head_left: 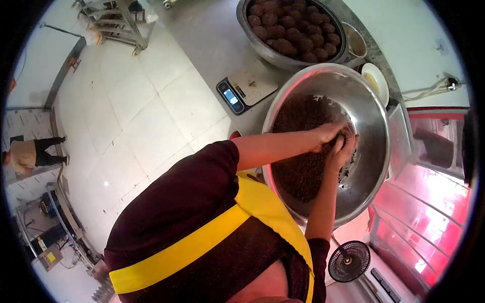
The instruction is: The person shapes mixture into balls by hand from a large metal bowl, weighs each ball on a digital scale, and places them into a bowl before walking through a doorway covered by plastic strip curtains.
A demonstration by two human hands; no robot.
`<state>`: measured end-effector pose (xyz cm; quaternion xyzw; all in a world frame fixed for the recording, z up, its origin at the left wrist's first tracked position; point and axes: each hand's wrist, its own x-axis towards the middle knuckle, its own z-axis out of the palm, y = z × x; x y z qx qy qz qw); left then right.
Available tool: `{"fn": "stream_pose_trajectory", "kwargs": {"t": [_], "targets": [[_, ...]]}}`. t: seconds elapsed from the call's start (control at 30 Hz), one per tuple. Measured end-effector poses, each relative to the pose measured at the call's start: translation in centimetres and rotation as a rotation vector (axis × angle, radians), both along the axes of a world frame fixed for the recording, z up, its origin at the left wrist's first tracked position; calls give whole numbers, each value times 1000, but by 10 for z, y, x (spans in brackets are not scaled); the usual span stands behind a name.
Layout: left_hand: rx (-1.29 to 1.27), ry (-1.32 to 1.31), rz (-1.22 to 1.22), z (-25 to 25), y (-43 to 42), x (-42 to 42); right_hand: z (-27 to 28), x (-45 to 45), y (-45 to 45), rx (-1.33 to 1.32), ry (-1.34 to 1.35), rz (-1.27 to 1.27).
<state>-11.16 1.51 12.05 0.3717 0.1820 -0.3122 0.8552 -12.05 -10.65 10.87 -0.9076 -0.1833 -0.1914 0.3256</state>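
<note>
My left hand (329, 134) and my right hand (344, 150) are cupped together over a large metal bowl (371, 166). Both are closed around a clump of dark mixture (341, 136), mostly hidden by my fingers. Loose dark brown, crumbly mixture (298, 174) covers much of the bowl's bottom and near wall, with crumbs stuck on the shiny far side. Beyond the bowl, a dark-rimmed basin (275, 54) holds several rough brown balls (293, 33). A digital scale (257, 87) with a lit display lies beside the bowl, a few crumbs on its plate.
A white plate (382, 81) and a small metal bowl (359, 43) sit along the wall side. A black fan (349, 261) is at the lower right. A wheeled metal rack (118, 25) stands on the tiled floor. Another person (35, 154) stands far left.
</note>
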Motion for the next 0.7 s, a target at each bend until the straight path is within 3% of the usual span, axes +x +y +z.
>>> {"fn": "stream_pose_trajectory", "kwargs": {"t": [0.03,0.13,0.27,0.4,0.5,0.6,0.63,0.7], "targets": [[26,27,-33,2,6,6,17,1,7,-133,-145,65],[-30,69,-38,5,9,2,22,-12,20,130,188,-27],[17,-86,161,-8,-23,0,-11,-6,9,32,-43,-72],[18,-31,87,6,-17,-1,-6,-1,2,-5,-28,-82],[-402,19,34,-25,-16,13,8,3,-1,-124,-213,-68],[-18,147,-6,1,-1,3,28,-10,18,-2,32,-72],[214,171,-22,24,-1,-5,13,-4,9,-90,24,-114],[-9,-54,84,-13,-20,-4,-2,-1,7,57,-11,-96]]}}
